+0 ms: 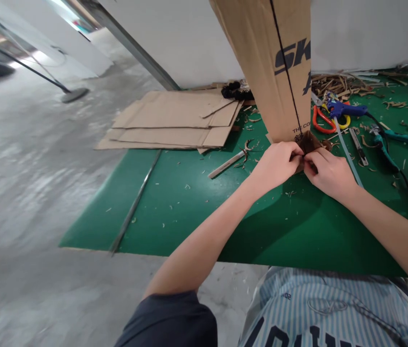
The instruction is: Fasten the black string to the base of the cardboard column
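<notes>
A long brown cardboard piece (261,62) with dark printing rises from the green tabletop toward the top of the view. A dark line runs lengthwise down it. My left hand (278,161) is closed at its lower end, thumb and fingers pinched on the cardboard edge. My right hand (328,173) pinches the same end from the right, its fingertips almost meeting the left ones. Between the hands a darker brown inner fold (310,141) shows. The fingers hide the exact spot they grip.
Flat cardboard sheets (175,113) lie stacked at the left. To the right are red-handled scissors (323,120), a blue glue gun (348,108), a box cutter (359,147) and teal-handled pliers (384,147). A flat strip (226,164) and scattered shavings lie on the green tabletop (189,207).
</notes>
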Available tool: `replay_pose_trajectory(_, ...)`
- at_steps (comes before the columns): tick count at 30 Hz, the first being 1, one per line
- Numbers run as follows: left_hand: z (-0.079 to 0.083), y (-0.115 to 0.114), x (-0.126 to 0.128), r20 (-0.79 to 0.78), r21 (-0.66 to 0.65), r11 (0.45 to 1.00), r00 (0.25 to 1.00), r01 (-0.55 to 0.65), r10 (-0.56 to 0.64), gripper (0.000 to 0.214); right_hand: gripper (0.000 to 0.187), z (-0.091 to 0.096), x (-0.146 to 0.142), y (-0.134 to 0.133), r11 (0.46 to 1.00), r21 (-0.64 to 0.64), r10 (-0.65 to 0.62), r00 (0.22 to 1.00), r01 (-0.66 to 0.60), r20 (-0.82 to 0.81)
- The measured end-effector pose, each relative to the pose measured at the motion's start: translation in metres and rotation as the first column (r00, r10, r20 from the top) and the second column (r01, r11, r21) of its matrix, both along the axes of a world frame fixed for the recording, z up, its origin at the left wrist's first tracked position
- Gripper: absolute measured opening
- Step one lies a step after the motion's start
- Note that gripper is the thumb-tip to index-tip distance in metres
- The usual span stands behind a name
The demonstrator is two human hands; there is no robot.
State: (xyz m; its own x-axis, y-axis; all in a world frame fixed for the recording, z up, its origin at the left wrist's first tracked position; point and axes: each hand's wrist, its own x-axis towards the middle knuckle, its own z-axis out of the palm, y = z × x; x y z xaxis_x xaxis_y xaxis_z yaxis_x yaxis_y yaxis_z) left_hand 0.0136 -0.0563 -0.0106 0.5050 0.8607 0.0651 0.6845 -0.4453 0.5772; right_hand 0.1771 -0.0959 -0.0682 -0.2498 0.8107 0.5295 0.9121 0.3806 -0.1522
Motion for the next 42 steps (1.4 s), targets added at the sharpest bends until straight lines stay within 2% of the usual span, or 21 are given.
replay_pose_trajectory(7,0.001,0.0,-0.001,0.031,0.011,1.0,0.999,0.015,-0.015,0.021,0.031,-0.001,-0.001,0.003,1.0,0.001,-0.004,1.0,0.004,-0.017)
replay_pose_trajectory(18,0.0,-0.002,0.002,0.011,0.002,1.0,1.0,0.006,-0.006,0.02,0.028,0.004,-0.011,0.004,0.997,-0.002,-0.075,0.991,0.075,0.111)
replay_pose_trajectory(28,-0.004,-0.002,0.0,0.038,0.072,0.997,0.999,0.01,-0.013,0.016,0.025,-0.002,-0.008,0.008,0.997,0.021,-0.068,0.996,0.069,-0.055)
replay_pose_trajectory(35,-0.008,-0.003,0.001,0.088,0.11,0.994,0.996,-0.017,0.007,0.014,0.024,-0.003,-0.006,0.007,0.998,0.034,-0.057,0.997,0.059,-0.054)
replay_pose_trajectory(42,-0.01,-0.002,0.003,0.066,0.121,0.992,0.997,-0.035,0.027,0.013,0.022,-0.003,-0.008,0.005,0.996,-0.006,-0.086,0.995,0.086,-0.044)
